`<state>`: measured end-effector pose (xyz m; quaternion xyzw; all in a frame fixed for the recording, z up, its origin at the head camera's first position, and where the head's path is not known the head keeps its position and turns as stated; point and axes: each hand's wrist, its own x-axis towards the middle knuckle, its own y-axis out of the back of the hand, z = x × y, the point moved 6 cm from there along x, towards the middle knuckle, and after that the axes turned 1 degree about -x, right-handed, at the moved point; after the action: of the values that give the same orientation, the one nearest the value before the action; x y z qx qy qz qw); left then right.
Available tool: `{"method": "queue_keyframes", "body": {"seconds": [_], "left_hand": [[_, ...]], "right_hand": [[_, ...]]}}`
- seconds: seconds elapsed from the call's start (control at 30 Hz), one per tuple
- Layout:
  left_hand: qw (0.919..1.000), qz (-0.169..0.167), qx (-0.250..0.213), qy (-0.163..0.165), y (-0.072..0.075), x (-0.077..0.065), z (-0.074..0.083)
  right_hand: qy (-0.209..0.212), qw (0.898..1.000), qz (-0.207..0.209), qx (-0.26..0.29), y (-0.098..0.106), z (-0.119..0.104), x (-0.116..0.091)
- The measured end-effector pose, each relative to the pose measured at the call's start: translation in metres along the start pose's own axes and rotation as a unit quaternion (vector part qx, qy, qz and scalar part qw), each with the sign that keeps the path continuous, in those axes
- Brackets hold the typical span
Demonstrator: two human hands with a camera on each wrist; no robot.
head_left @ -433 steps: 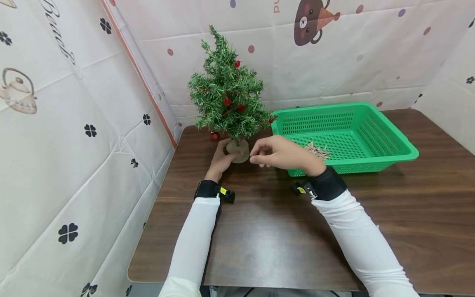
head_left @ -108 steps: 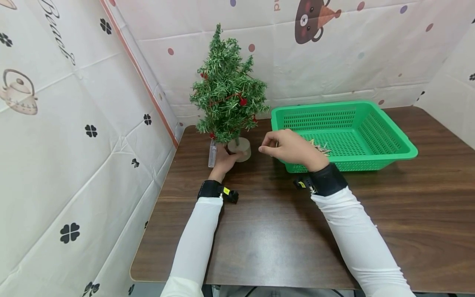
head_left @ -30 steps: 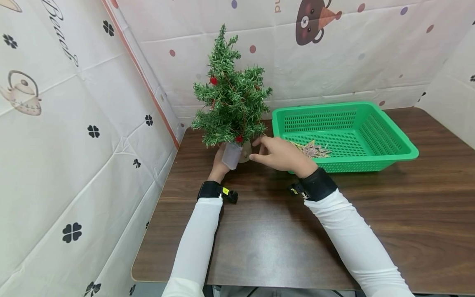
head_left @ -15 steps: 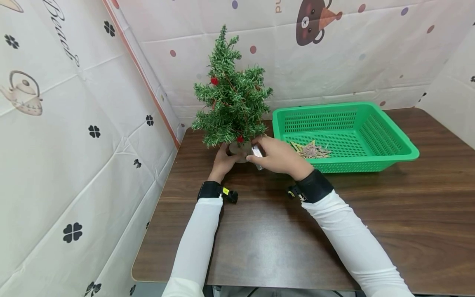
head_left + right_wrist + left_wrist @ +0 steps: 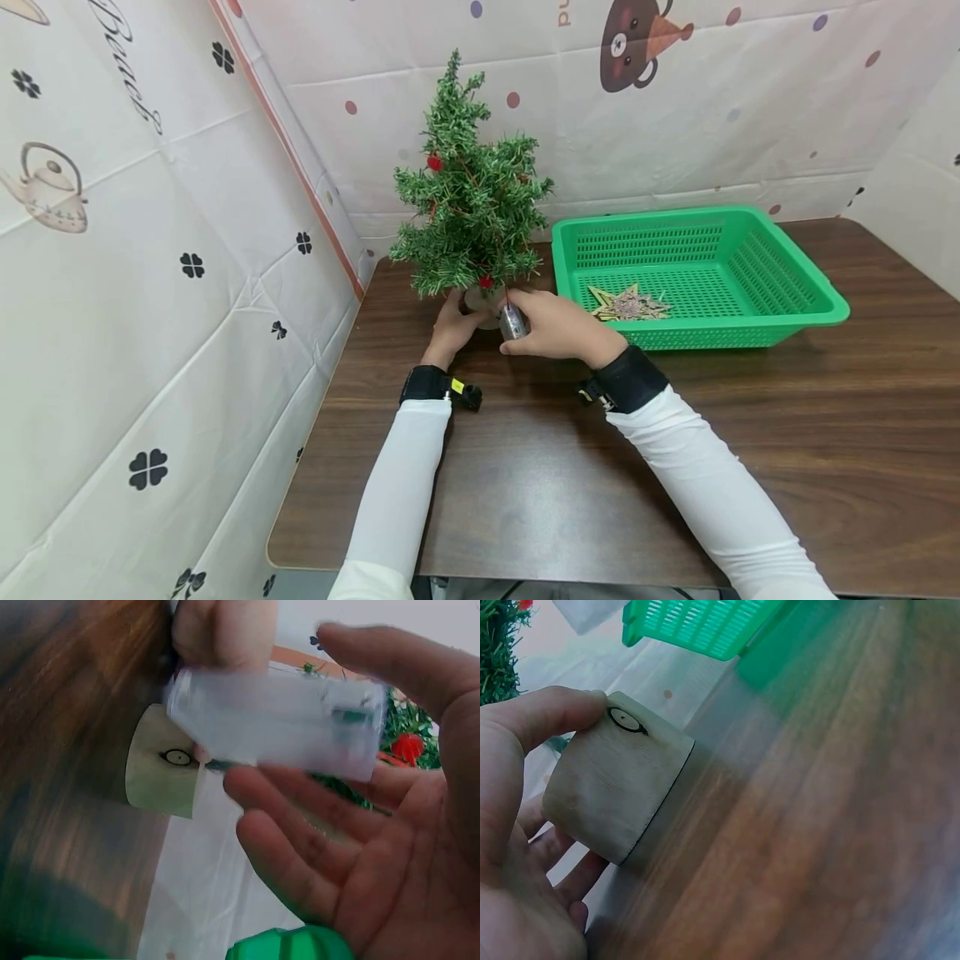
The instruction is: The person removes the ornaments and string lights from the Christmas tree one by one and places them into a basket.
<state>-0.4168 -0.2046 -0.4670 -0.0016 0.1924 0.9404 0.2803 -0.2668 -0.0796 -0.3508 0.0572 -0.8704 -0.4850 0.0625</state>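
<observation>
A small artificial Christmas tree [image 5: 476,192] with red ornaments [image 5: 434,162] stands on a round wooden base [image 5: 622,772]. My left hand [image 5: 450,327] grips the base from the left, thumb on it and fingers curled behind. From the tree's lower branches a small clear plastic box [image 5: 512,321] hangs on a thin wire. My right hand [image 5: 562,325] is beside this box; in the right wrist view its fingers [image 5: 277,847] are loosely bent right under the blurred box, with the thumb standing well apart.
A green plastic basket [image 5: 750,333] stands to the right of the tree on the brown wooden table [image 5: 570,483]. Star-shaped pieces [image 5: 632,304] lie in its near left corner. Printed cloth walls [image 5: 720,125] close off the back and sides.
Over the longer span the tree has been turned on its base. In the last second the hanging box swung rightward to my right hand, which moved slightly left. The left hand stays on the base.
</observation>
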Motion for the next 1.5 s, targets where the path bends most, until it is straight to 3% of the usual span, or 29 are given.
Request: {"method": "queue_keyframes", "body": {"seconds": [0.23,0.43,0.7,0.97,1.13,1.3,1.4,1.5], "left_hand": [[1.0,0.002,0.001,-0.001,-0.002,-0.001,0.0],[0.9996,0.006,0.012,-0.024,-0.001,0.001,0.004],[0.9967,0.011,0.029,-0.075,0.0,0.003,0.013],[0.9973,0.001,0.05,-0.053,-0.002,0.001,0.009],[0.9971,-0.003,0.062,-0.044,-0.003,0.0,0.007],[0.9967,-0.015,0.08,0.011,-0.003,-0.003,0.005],[0.9983,-0.02,0.037,0.04,-0.002,-0.006,0.001],[0.9994,-0.009,-0.024,0.026,-0.002,-0.006,-0.001]], "right_hand": [[0.015,0.999,-0.037,0.036,0.006,0.002,-0.005],[0.015,0.995,-0.036,0.093,0.04,-0.012,-0.024],[-0.01,0.993,0.075,0.094,0.088,-0.025,-0.051],[0.039,0.976,0.193,0.092,0.109,-0.038,-0.064],[0.066,0.966,0.235,0.085,0.116,-0.046,-0.071],[0.082,0.958,0.262,0.083,0.12,-0.05,-0.075],[0.078,0.949,0.289,0.094,0.123,-0.049,-0.077],[0.067,0.935,0.329,0.116,0.128,-0.045,-0.081]]}}
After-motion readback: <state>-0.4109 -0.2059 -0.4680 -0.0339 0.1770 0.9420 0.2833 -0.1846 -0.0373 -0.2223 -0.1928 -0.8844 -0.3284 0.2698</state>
